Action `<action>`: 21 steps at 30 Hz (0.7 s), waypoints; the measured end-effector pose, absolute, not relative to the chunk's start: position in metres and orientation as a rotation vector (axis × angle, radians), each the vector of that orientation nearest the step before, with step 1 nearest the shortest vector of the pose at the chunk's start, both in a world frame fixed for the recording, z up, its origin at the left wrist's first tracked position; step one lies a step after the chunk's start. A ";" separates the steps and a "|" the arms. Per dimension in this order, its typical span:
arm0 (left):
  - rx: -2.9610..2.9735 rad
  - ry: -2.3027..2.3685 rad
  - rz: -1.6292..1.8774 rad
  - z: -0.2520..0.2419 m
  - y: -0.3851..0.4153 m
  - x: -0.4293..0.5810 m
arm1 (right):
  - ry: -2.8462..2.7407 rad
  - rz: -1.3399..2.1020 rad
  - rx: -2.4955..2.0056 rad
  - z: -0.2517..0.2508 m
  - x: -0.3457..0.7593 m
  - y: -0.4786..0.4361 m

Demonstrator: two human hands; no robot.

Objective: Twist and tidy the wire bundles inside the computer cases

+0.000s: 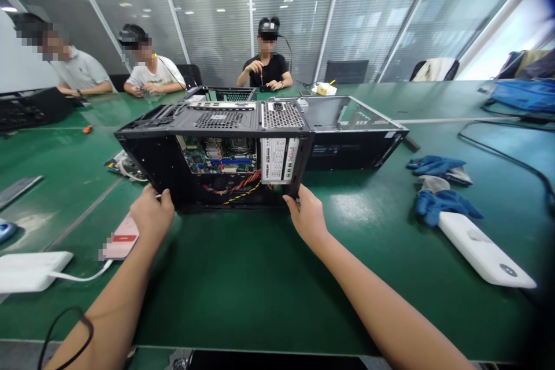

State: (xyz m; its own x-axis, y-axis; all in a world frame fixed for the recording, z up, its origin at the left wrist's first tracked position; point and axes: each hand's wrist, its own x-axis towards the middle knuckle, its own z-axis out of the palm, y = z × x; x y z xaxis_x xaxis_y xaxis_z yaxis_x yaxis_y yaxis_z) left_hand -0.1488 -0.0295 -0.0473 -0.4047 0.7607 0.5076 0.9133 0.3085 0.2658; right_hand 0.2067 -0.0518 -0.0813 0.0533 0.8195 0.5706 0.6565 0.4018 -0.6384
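Observation:
An open black computer case [165,162] lies on its side on the green table [260,277], its open face toward me. Inside I see a motherboard [217,156], a power supply [280,159] with a white label, and red, yellow and black wires [234,188]. My left hand [151,214] grips the case's lower left corner, fingers curled on the edge. My right hand [306,214] holds the lower right corner below the power supply.
A second empty case [351,133] sits behind on the right. Blue gloves [437,199] and a white device [481,248] lie to the right, a pink phone [124,237] and white power bank [30,272] to the left. Three people sit across the table.

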 end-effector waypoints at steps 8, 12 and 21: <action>-1.444 -2.306 -0.841 -0.044 -0.058 -0.136 | -1.675 0.194 -1.355 -0.083 0.205 -0.055; -1.361 -2.315 -0.872 -0.043 -0.064 -0.136 | -1.693 0.193 -1.346 -0.082 0.206 -0.054; -1.269 -2.302 -0.819 -0.049 -0.078 -0.143 | -1.727 0.198 -1.341 -0.080 0.209 -0.052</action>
